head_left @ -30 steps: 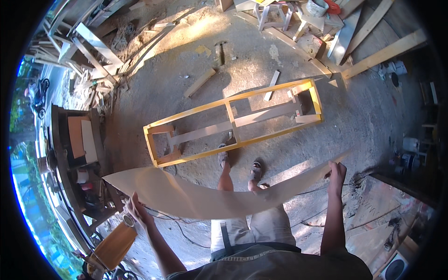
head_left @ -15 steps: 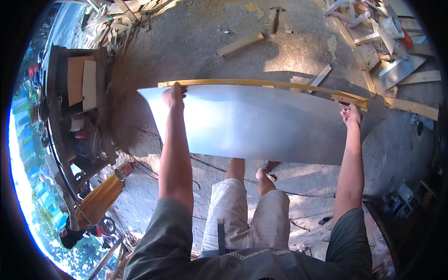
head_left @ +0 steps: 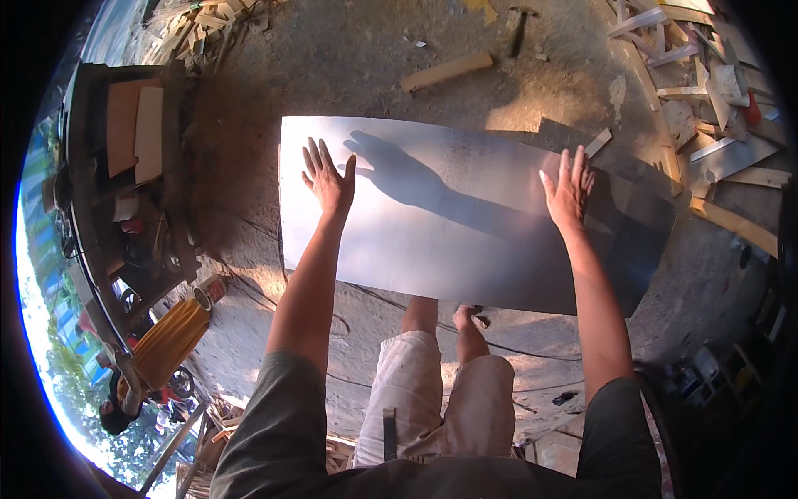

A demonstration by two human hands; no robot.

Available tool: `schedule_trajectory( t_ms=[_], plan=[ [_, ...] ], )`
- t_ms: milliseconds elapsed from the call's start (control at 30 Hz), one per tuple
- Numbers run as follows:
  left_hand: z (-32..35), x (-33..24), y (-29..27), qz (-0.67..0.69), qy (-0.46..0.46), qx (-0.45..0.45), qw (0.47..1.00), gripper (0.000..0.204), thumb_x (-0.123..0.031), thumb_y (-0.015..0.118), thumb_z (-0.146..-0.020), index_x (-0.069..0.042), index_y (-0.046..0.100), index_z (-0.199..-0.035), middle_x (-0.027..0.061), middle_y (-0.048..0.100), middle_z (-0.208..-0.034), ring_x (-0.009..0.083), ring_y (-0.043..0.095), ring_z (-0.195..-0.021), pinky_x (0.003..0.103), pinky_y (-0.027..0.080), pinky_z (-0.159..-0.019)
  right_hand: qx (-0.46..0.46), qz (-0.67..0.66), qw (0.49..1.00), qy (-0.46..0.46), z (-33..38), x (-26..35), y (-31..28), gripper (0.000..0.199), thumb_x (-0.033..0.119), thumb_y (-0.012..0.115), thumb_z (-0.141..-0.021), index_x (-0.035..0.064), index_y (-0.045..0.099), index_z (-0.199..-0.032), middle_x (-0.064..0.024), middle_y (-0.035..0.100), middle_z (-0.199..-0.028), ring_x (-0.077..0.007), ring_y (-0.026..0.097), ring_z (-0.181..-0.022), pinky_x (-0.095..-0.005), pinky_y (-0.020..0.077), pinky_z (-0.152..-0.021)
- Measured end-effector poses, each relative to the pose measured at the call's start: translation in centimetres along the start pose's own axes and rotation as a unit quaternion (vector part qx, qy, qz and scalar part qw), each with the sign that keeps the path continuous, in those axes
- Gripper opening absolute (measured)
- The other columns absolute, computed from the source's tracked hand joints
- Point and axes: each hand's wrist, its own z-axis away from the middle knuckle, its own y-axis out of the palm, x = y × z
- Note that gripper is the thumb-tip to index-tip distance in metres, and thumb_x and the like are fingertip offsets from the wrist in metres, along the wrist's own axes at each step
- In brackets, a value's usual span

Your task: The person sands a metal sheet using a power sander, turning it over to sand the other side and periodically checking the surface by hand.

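Observation:
A wide, smooth silvery metal sheet (head_left: 449,241) lies in front of me, above my feet, its far left corner brightly lit. Over its left part is my left hand (head_left: 329,185), palm down with fingers spread. My right hand (head_left: 570,188) is likewise open, fingers stretched out over the right part of the sheet. Neither hand grips anything. Whether the palms press on the metal I cannot tell. The dark shadow of a hand and arm falls across the sheet between them. What lies beneath the sheet is hidden.
Beyond the sheet, a wooden block (head_left: 446,72) and a hammer (head_left: 520,32) lie on the concrete floor. Scrap wood (head_left: 706,91) is heaped at far right. A dark cabinet (head_left: 125,183) stands left, near a person in yellow cloth (head_left: 170,343). Cables (head_left: 515,349) cross the floor.
Both hands have let go of the sheet's far edge and opened, the right moving inward. The sheet has shifted right; the yellow strip along its far edge is out of sight.

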Motion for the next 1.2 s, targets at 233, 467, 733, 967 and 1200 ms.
schedule_trajectory(
  t_ms=[233, 467, 733, 967, 1200],
  plan=[
    [1.1, 4.0, 1.1, -0.007, -0.043, 0.008, 0.999, 0.093, -0.064, 0.050, -0.100, -0.005, 0.017, -0.165, 0.0134, 0.008, -0.174, 0.0310, 0.001, -0.161, 0.067, 0.002, -0.123, 0.036, 0.015, 0.998, 0.058, -2.6, 4.0, 2.6, 0.084, 0.063, 0.040, -0.105, 0.0050, 0.024, -0.163, -0.0195, 0.014, -0.172, -0.0350, 0.010, -0.160, -0.0628, 0.0034, -0.126],
    [5.7, 8.1, 2.7, 0.052, -0.236, -0.065, 0.968, 0.097, -0.064, 0.045, -0.102, 0.001, 0.010, -0.165, 0.0162, 0.002, -0.174, 0.0301, -0.004, -0.162, 0.066, 0.002, -0.124, 0.019, -0.082, 0.959, -0.270, -4.6, 18.3, 0.2, 0.085, 0.059, 0.051, -0.101, 0.0040, 0.026, -0.162, -0.0209, 0.016, -0.170, -0.0379, 0.016, -0.158, -0.0649, 0.0102, -0.125],
    [6.2, 11.9, 3.2, 0.033, -0.234, -0.012, 0.972, 0.096, -0.069, 0.044, -0.100, -0.002, 0.019, -0.164, 0.0139, 0.010, -0.173, 0.0289, 0.004, -0.161, 0.067, 0.001, -0.123, 0.066, -0.034, 0.957, -0.279, -8.7, 24.5, 3.0, 0.085, 0.060, 0.047, -0.102, 0.0051, 0.022, -0.162, -0.0157, 0.028, -0.168, -0.0316, 0.026, -0.155, -0.0650, 0.0140, -0.125],
    [5.8, 13.6, 2.6, 0.056, -0.244, -0.023, 0.968, 0.094, -0.068, 0.047, -0.099, -0.003, 0.022, -0.163, 0.0140, 0.020, -0.170, 0.0313, 0.015, -0.158, 0.069, 0.004, -0.122, 0.123, -0.008, 0.969, -0.213, -8.8, 27.6, 2.0, 0.086, 0.064, 0.045, -0.102, 0.0072, 0.023, -0.162, -0.0146, 0.041, -0.159, -0.0335, 0.041, -0.144, -0.0615, 0.0324, -0.115],
    [6.1, 14.0, 1.0, 0.055, -0.242, -0.003, 0.969, 0.095, -0.066, 0.050, -0.099, -0.005, 0.018, -0.164, 0.0159, 0.018, -0.170, 0.0330, 0.014, -0.158, 0.068, 0.006, -0.123, 0.069, -0.107, 0.965, -0.230, -10.5, 28.1, 3.2, 0.080, 0.064, 0.059, -0.095, 0.0012, 0.051, -0.143, -0.0208, 0.063, -0.124, -0.0388, 0.059, -0.118, -0.0542, 0.0448, -0.100]
  ],
)
